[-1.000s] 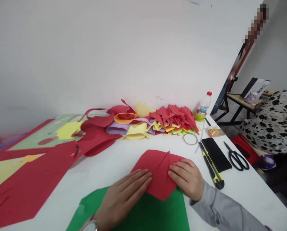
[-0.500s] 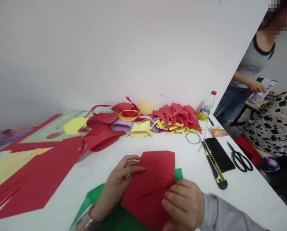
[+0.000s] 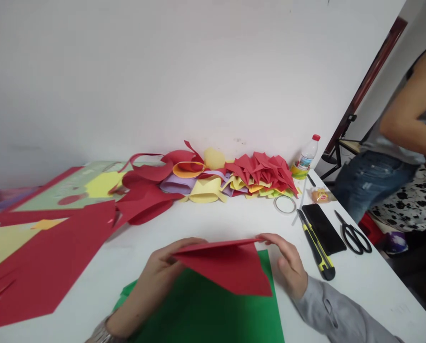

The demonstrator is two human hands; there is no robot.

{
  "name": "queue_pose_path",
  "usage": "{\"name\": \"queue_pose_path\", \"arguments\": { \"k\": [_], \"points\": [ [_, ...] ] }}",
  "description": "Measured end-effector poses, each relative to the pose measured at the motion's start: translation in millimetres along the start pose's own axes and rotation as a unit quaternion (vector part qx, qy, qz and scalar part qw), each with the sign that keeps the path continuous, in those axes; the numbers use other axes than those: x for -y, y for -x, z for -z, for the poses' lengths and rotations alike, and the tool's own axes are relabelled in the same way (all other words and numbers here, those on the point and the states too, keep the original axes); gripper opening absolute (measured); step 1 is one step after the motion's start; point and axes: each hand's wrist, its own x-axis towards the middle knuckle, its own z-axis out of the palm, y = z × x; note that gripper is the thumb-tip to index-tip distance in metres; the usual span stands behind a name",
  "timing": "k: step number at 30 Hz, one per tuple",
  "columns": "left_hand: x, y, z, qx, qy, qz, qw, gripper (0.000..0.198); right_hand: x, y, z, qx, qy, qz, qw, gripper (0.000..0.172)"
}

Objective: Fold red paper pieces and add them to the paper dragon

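Note:
A folded sheet of red paper (image 3: 230,267) is held up, tilted, over a green sheet (image 3: 213,317) that lies on the table. My left hand (image 3: 168,264) grips the red paper's left end, its thumb and some fingers hidden behind or under the fold. At the upper right corner of the paper, my right hand (image 3: 289,264) touches the edge with outstretched fingertips. The right thumb stands apart from those fingers and off the paper.
Red and yellow sheets (image 3: 66,257) cover the left side. Curled and folded paper pieces (image 3: 262,171) line the wall. Right of my hands lie a tape ring (image 3: 284,205), a utility knife (image 3: 318,247), a phone (image 3: 323,228) and scissors (image 3: 355,238). A bottle (image 3: 307,155) and another person (image 3: 391,157) are beyond.
The red paper has been tipped from facing me to a flatter slant, uncovering more green sheet. My right hand has moved up to its corner and its fingers have opened. The other person has shifted.

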Motion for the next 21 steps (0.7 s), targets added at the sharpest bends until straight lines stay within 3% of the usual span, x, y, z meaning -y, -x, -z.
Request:
{"name": "queue_pose_path", "arguments": {
  "k": [7,10,12,14,16,18,21],
  "points": [
    [-32,12,-13.5,0.009,0.184,0.150,0.971,0.035,-6,1,-7,0.009,-0.153,-0.096,0.984,0.062],
    [-41,13,-16.5,0.049,0.208,0.222,0.952,0.037,-9,-2,-13,-0.001,-0.262,-0.196,0.945,0.069],
    [-40,11,-17.9,0.108,0.171,0.246,0.948,0.034,-11,-5,-14,-0.010,-0.314,-0.274,0.909,0.073],
    [-35,8,-19.2,0.176,0.085,0.220,0.956,0.030,-13,-8,-13,-0.022,-0.346,-0.348,0.871,0.075],
    [-27,4,-20.6,0.222,-0.026,0.147,0.964,0.027,-15,-12,-10,-0.031,-0.347,-0.397,0.849,0.073],
    [-16,3,-22.4,0.220,-0.135,0.055,0.965,0.023,-18,-14,-7,-0.024,-0.300,-0.411,0.861,0.064],
    [-2,3,-26.6,0.154,-0.289,-0.071,0.942,0.023,-23,-15,-6,0.034,-0.172,-0.386,0.906,0.050]
  ]
}}
